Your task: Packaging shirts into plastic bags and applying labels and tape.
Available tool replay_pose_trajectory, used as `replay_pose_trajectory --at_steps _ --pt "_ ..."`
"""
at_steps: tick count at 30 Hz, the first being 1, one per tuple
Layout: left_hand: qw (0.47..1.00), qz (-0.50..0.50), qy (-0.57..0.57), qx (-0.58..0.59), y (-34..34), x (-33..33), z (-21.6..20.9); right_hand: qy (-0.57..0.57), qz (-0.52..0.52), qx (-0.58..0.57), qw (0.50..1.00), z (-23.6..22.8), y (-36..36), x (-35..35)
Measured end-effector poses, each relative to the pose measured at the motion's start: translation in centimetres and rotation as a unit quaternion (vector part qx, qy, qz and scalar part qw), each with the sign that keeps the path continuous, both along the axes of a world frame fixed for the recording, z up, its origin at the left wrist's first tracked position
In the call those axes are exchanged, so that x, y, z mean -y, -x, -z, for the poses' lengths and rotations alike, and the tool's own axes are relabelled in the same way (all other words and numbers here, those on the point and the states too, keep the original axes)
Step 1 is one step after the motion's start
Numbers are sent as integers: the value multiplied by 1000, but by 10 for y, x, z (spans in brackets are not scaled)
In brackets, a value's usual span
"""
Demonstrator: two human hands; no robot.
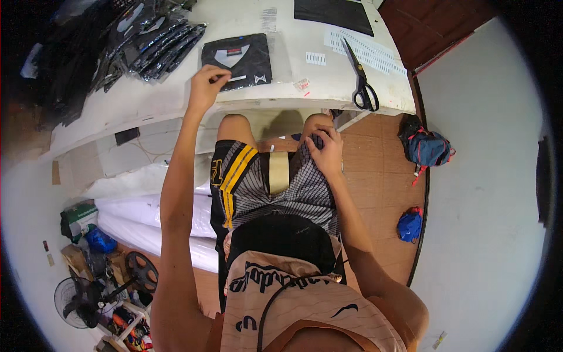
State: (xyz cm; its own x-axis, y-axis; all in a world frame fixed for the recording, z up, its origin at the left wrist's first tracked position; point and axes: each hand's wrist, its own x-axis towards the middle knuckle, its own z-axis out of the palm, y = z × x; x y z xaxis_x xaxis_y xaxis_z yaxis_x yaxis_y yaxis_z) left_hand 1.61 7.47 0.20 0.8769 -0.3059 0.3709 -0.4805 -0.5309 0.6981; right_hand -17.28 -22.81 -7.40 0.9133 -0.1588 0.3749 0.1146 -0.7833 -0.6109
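Note:
A folded black shirt in a clear plastic bag lies near the front edge of the white table. My left hand is over its lower left corner, fingers drawn together in a pinch. Whatever sits between the fingertips is too small to make out. Just beside them, a narrow white label shows on the shirt's front. Away from the table top, my right hand rests on my right thigh near the knee, thumb apart from the fingers, with nothing seen in it.
Black scissors lie at the table's right, partly over white label sheets. A smaller label sheet is nearer the shirt. Bagged black garments are heaped at left. A backpack and blue bag stand along the right wall.

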Motion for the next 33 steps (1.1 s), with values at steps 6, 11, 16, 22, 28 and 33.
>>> replay_pose_trajectory --at_steps 6,11,16,22,28,33 --pt "990 -75 97 -75 90 44 -16 -17 12 10 1000 7 -1 9" --pt "950 45 61 -302 147 62 27 -11 3 23 1000 7 -3 5" --pt "936 95 51 -336 161 70 45 -44 -4 26 999 5 0 7" --pt "955 64 108 -267 172 77 43 -131 -71 13 989 -16 3 -3" --pt "966 71 23 -246 177 73 19 -24 -318 -143 937 -20 5 -16" --pt "979 56 82 -177 189 72 26 57 -300 -128 944 -16 4 -22"
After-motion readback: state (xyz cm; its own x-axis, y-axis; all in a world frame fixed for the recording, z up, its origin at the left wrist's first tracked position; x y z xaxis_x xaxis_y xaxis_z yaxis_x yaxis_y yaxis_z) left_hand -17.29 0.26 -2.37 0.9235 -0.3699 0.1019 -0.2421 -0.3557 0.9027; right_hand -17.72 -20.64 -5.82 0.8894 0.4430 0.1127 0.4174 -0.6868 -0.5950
